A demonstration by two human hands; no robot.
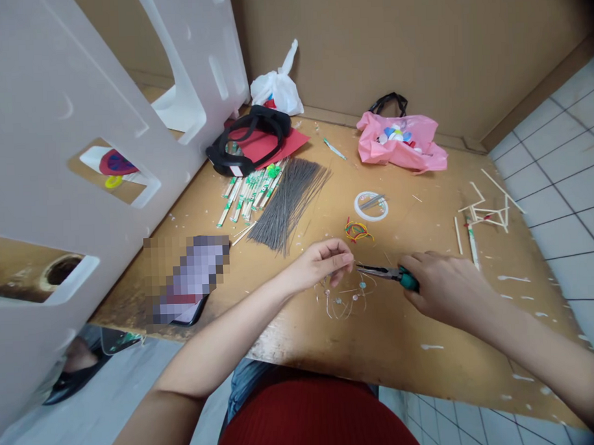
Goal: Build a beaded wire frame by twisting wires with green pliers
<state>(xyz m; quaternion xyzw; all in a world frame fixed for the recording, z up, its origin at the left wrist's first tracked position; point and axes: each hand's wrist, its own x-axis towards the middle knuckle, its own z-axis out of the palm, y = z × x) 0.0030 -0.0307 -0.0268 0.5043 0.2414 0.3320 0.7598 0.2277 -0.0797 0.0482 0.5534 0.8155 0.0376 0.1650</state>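
My left hand (322,260) hovers over the worn wooden table (418,348) with its fingertips pinched on a thin wire piece (346,295) made of curved loops with small beads. Just to the right, my right hand (443,285) is closed around the green handles of small pliers (384,273). The pliers' dark jaws point left and meet the wire at my left fingertips.
A bundle of grey wires (289,203), wrapped sticks (250,195), coloured rubber bands (358,231), a white tape ring (371,205), a pink bag (401,144), a white bag (277,88), a black strap (248,140), a phone (189,278), and white sticks (486,212) lie about. A white panel (56,159) stands left.
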